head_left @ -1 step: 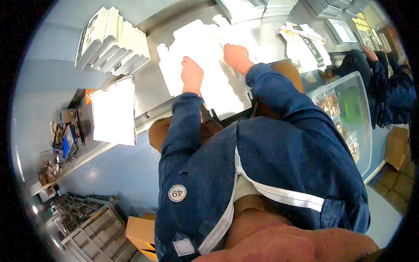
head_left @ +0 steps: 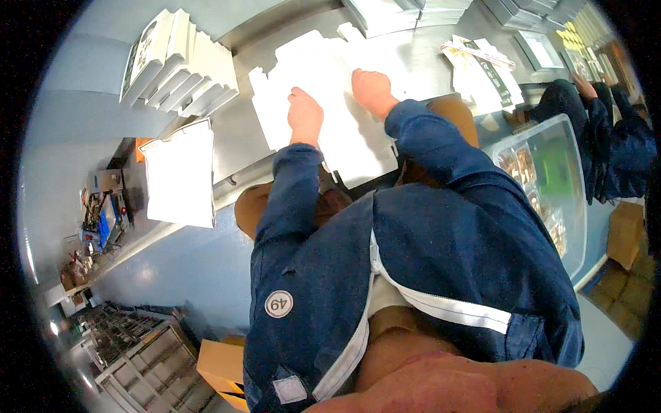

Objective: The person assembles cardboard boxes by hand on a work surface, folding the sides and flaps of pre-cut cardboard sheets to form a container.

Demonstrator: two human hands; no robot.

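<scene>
On the bench [head_left: 237, 127] directly before us lies the flat white card [head_left: 361, 157], its near end reaching the front edge by our body and its far side breaking into tabs and steps; glare hides whether it is one piece or several. Our left hand [head_left: 304, 118] rests on its left part with the fingers curled inward, and our right hand [head_left: 374, 89] sits a little farther out, to the right, its fingers bent down too. We cannot tell whether either hand pinches an edge or merely presses on the surface

We judge the step in hand to be handling the card while it lies flat, perhaps working a crease or flap, since no wall of it clearly stands up. From here, the next move seems to call for steady pressure from one hand while the other finds a free edge, with care not to bend the overlapping tabs

To the left stands a row of white boxes [head_left: 172, 72], with a separate white open-looking box [head_left: 180, 175] nearer us. On the right are printed papers [head_left: 485, 72] and, below them, a clear tub [head_left: 577, 182]; beyond it a co-worker's dark sleeve [head_left: 623, 155] shows
</scene>
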